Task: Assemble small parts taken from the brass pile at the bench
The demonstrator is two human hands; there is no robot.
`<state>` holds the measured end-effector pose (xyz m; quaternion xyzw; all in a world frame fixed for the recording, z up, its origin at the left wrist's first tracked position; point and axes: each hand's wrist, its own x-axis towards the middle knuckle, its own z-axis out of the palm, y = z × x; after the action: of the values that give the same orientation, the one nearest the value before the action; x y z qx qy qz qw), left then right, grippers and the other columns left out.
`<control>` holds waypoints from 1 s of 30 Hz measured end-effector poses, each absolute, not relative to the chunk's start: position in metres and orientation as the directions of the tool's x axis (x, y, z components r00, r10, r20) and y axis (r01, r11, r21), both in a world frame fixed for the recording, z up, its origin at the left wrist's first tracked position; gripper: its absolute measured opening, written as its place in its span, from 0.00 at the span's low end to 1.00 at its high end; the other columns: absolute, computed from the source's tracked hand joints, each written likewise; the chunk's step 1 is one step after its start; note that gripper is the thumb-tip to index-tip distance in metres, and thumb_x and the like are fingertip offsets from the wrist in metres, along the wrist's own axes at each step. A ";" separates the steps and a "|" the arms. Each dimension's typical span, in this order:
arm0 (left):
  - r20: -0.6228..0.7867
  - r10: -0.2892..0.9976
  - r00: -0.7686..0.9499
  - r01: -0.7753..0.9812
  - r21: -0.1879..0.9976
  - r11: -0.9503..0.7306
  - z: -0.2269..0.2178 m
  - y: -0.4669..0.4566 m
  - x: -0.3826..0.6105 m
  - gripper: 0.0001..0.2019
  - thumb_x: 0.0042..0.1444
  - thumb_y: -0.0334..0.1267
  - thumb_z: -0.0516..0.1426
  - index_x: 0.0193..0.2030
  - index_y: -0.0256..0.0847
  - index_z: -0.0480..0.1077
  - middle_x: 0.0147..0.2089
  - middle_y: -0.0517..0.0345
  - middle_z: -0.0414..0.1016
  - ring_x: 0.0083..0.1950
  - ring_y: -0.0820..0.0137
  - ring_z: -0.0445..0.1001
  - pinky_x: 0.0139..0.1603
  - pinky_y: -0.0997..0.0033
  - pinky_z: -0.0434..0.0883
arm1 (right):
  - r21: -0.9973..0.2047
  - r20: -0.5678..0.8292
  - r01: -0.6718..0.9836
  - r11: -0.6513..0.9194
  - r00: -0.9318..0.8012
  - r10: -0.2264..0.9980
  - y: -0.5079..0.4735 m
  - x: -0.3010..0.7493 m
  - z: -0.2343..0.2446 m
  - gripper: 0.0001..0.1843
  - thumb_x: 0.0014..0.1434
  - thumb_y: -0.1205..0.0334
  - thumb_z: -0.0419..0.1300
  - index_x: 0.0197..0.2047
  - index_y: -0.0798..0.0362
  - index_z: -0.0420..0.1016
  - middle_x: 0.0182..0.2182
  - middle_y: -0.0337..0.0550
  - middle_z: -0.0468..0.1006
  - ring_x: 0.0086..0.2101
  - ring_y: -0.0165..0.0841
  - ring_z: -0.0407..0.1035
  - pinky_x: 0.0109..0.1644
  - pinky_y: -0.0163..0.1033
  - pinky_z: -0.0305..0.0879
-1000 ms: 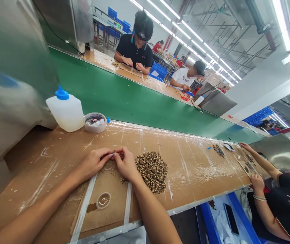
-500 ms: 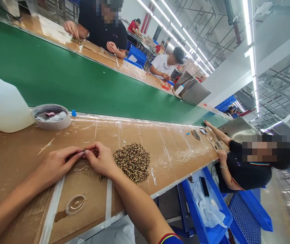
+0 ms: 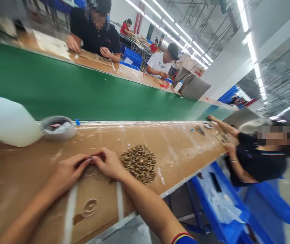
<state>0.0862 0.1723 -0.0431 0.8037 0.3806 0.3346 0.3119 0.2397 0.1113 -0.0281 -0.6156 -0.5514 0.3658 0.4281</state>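
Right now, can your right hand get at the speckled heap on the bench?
Probably yes: the right hand lies right beside the speckled heap, with nothing between them on the brown bench top. It first has to leave the left hand.

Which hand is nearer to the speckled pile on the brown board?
The right hand is nearer: it lies close beside the pile, on the pile's left side in view. The left hand is farther away, on the right hand's far side from the pile.

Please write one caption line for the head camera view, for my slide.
Left hand and right hand meet over a cardboard-topped bench, beside a heap of small speckled pieces.
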 end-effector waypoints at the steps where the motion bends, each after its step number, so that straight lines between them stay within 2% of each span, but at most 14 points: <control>1: 0.276 0.809 0.519 0.380 0.773 -0.508 -0.038 0.170 0.085 0.16 0.55 0.50 0.51 0.29 0.45 0.75 0.31 0.56 0.81 0.32 0.63 0.77 0.34 0.71 0.74 | -0.932 0.025 0.362 -0.016 0.110 0.994 0.111 0.239 -0.029 0.04 0.61 0.63 0.58 0.39 0.51 0.74 0.35 0.41 0.82 0.38 0.36 0.78 0.46 0.41 0.74; 5: 0.222 0.792 0.569 0.376 0.786 -0.491 -0.024 0.161 0.084 0.14 0.58 0.45 0.52 0.31 0.41 0.76 0.33 0.52 0.81 0.33 0.63 0.76 0.39 0.67 0.75 | -0.966 0.082 0.252 0.053 0.107 0.991 0.109 0.240 -0.034 0.03 0.61 0.62 0.57 0.36 0.50 0.72 0.30 0.39 0.81 0.34 0.35 0.77 0.44 0.41 0.74; 9: 0.194 0.796 0.573 0.376 0.801 -0.466 -0.022 0.155 0.084 0.12 0.59 0.40 0.53 0.32 0.39 0.76 0.33 0.53 0.80 0.35 0.66 0.75 0.39 0.69 0.71 | -0.978 0.109 0.188 0.088 0.103 0.989 0.108 0.242 -0.037 0.05 0.60 0.60 0.58 0.34 0.50 0.72 0.29 0.40 0.81 0.33 0.35 0.76 0.43 0.42 0.73; 18: 0.129 0.821 0.557 0.413 0.814 -0.408 -0.026 0.151 0.084 0.09 0.61 0.36 0.56 0.34 0.37 0.76 0.33 0.56 0.79 0.33 0.70 0.71 0.37 0.73 0.66 | -0.978 0.105 0.190 0.084 0.107 0.989 0.104 0.247 -0.041 0.07 0.59 0.58 0.57 0.35 0.51 0.74 0.31 0.43 0.82 0.33 0.35 0.76 0.41 0.41 0.71; 30: 0.088 0.820 0.566 0.430 0.817 -0.384 -0.028 0.148 0.085 0.09 0.59 0.31 0.57 0.29 0.37 0.75 0.31 0.57 0.79 0.33 0.70 0.72 0.39 0.73 0.66 | -0.950 0.101 0.298 0.087 0.033 0.994 0.102 0.249 -0.043 0.05 0.59 0.60 0.57 0.32 0.50 0.72 0.29 0.42 0.81 0.32 0.35 0.75 0.40 0.40 0.70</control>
<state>0.0854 0.1484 -0.0275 0.7937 0.3938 0.2492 0.3910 0.2495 0.1016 -0.0431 -0.5569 -0.5803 0.3828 0.4545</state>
